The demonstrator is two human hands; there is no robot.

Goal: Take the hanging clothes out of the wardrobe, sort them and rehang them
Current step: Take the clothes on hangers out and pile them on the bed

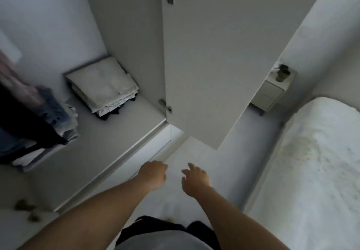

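Observation:
The white wardrobe [120, 133] stands open in front of me on the left. Dark and pinkish hanging clothes [21, 113] show blurred at its far left edge. A stack of folded pale cloths [103, 88] lies on the wardrobe's inner shelf near the right wall. My left hand [153, 174] hovers in front of the wardrobe's lower front edge with fingers loosely curled, holding nothing. My right hand [194, 177] hangs beside it over the floor, fingers relaxed and spread, also empty. Both forearms reach forward from below.
The open wardrobe door [214, 64] stands edge-on straight ahead. A bed with a white cover [315, 168] fills the right side. A small white nightstand [272, 92] with a dark object on top sits beyond the door. A narrow strip of pale floor [198, 154] runs between wardrobe and bed.

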